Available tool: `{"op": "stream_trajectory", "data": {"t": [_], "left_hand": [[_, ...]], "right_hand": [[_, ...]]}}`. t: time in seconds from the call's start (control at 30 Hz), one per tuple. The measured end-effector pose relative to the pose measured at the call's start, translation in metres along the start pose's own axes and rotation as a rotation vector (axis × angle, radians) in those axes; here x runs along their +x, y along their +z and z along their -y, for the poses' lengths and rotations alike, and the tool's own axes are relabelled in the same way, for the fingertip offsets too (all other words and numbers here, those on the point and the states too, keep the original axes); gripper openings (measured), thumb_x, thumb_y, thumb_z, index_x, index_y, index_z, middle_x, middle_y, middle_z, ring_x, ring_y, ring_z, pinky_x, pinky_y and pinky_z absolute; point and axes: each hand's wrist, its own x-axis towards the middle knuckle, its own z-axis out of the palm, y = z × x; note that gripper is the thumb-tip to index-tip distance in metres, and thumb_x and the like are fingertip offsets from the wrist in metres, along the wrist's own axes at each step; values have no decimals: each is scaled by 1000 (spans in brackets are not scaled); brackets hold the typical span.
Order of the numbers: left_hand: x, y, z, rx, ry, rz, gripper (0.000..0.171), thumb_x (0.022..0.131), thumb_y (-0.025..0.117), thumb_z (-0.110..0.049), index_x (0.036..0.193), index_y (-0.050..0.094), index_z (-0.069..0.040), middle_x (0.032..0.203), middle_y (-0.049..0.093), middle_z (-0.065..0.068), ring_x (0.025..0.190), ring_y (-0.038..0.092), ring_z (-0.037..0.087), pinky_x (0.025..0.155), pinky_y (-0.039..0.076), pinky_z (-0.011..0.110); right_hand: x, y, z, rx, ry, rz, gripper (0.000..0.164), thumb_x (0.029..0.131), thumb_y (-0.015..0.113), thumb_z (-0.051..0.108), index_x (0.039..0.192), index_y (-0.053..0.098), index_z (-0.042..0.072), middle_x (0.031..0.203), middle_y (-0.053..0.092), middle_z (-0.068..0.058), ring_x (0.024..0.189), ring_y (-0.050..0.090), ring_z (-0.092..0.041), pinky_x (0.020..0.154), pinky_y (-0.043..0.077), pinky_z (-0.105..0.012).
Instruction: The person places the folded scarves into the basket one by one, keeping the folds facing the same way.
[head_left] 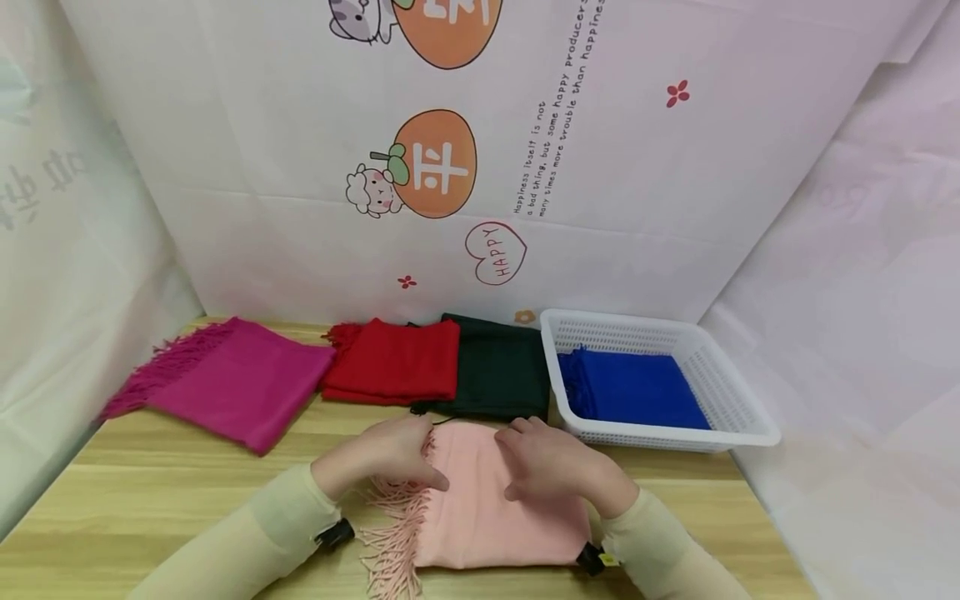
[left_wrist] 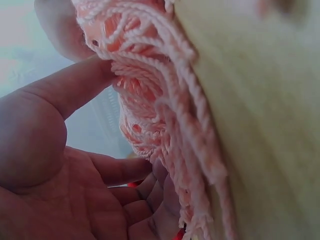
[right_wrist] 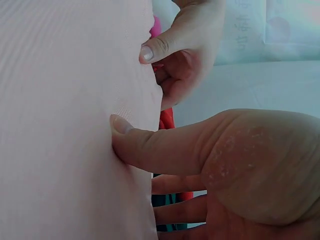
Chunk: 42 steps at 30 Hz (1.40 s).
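A folded pink scarf (head_left: pixel 495 517) lies on the table in front of me, its twisted fringe (head_left: pixel 397 533) spread toward the left. My left hand (head_left: pixel 401 450) grips the scarf's far left corner, thumb on top. In the left wrist view its fingers (left_wrist: pixel 125 182) curl in beside the bunched pink strands (left_wrist: pixel 145 100). At the far edge, my right hand (head_left: pixel 555 462) holds the cloth. The right wrist view has that thumb (right_wrist: pixel 145 145) denting the pink surface, while the other fingers pass behind the edge, partly hidden.
Behind the pink scarf lie a folded magenta scarf (head_left: pixel 247 379), a red one (head_left: pixel 397 362) and a dark green one (head_left: pixel 502 367) partly under the red. To the right, a white plastic basket (head_left: pixel 738 435) contains a folded blue scarf (head_left: pixel 645 390). White printed cloth (head_left: pixel 615 250) hangs behind.
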Motion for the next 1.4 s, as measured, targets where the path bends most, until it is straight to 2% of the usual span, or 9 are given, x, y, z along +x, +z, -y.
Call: {"op": "stream_trajectory", "data": {"t": [0.17,0.27,0.37,0.5,0.73,0.97,1.23,1.33,1.4], "left_hand": [[-3,-3,0,5,-11,9,97,66,91,-55,136,57,2,128,64,11,115,61,26,95,51,46],[-5,-5,1,18,18,15,81,65,92,-52,122,63,-2,112,66,5,101,62,21,86,53,42],[-7,-6,2,30,53,15,64,64,93,-49,105,64,-8,96,62,-1,87,58,17,77,52,39],[-11,-8,4,32,58,12,55,63,93,-44,95,62,-12,90,59,-2,82,56,16,73,51,38],[-14,-12,8,58,41,23,55,62,94,-42,97,63,-14,90,60,-5,82,57,14,76,51,38],[-17,-14,14,46,35,21,54,62,94,-40,98,62,-15,90,59,-5,82,56,14,76,50,38],[-19,-16,12,60,34,7,51,62,94,-41,90,60,-15,84,57,-4,77,54,16,72,49,39],[-21,-15,10,77,20,-7,52,63,94,-43,92,61,-14,86,59,-2,81,57,19,74,50,41],[-23,-15,9,92,11,-36,55,64,94,-45,97,64,-12,97,64,4,99,62,27,82,52,45]], "right_hand": [[1,0,3,3,-29,-23,74,82,81,52,140,59,12,129,58,-6,118,53,-25,101,48,-42],[1,1,5,13,-39,-29,73,82,81,52,139,60,12,127,58,-5,116,52,-25,100,48,-42],[2,2,7,11,-57,-39,72,83,80,52,139,60,12,126,58,-5,115,52,-24,99,48,-41],[2,3,11,18,-74,-52,71,84,79,53,140,60,12,127,58,-5,116,51,-24,99,48,-42],[5,4,16,54,-76,-58,73,85,79,54,141,59,13,129,58,-4,117,50,-23,99,48,-45],[8,8,19,78,-69,-68,75,85,77,57,143,58,15,133,58,-4,120,50,-22,101,47,-46],[6,7,15,122,-25,-60,77,84,77,60,144,57,16,140,56,-4,129,49,-26,109,40,-52],[5,5,12,112,-15,-49,77,85,76,60,144,57,14,140,57,-5,129,51,-27,109,41,-50],[3,4,10,93,0,-37,77,85,74,62,143,57,14,137,58,-5,126,52,-26,107,43,-49]]}}
